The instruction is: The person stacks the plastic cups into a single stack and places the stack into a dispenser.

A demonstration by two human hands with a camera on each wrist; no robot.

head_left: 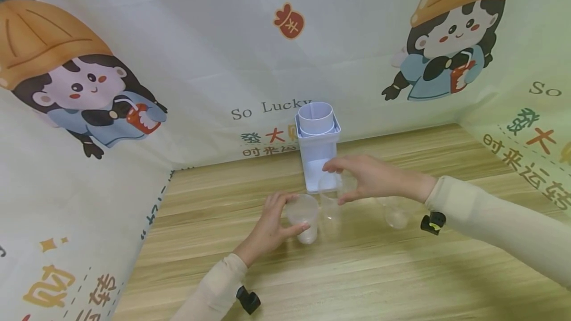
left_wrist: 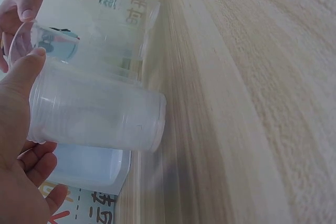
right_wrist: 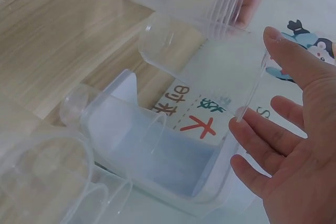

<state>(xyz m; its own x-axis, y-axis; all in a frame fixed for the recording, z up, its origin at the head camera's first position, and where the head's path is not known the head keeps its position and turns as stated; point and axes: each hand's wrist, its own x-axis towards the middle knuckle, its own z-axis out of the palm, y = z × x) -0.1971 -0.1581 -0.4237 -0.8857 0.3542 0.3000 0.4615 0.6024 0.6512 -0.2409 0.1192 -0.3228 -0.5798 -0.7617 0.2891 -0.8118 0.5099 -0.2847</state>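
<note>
My left hand [head_left: 271, 223] grips a stack of nested clear plastic cups [head_left: 307, 219] near its rims, thumb on one side and fingers on the other. In the left wrist view the stack [left_wrist: 100, 106] stands with its base close to the wooden surface. Just right of it, my right hand [head_left: 368, 178] pinches a single clear cup [right_wrist: 202, 69] at the rim between thumb and fingertips. This cup is apart from the stack, its narrow base pointing down. Behind both hands stands a white rectangular holder [head_left: 319, 155] with a round tube on top.
More clear cups [head_left: 396, 218] stand on the wooden tabletop [head_left: 339, 276] to the right, below my right forearm; their number is hard to tell. A printed cloth [head_left: 214, 53] hangs behind the table and along both sides.
</note>
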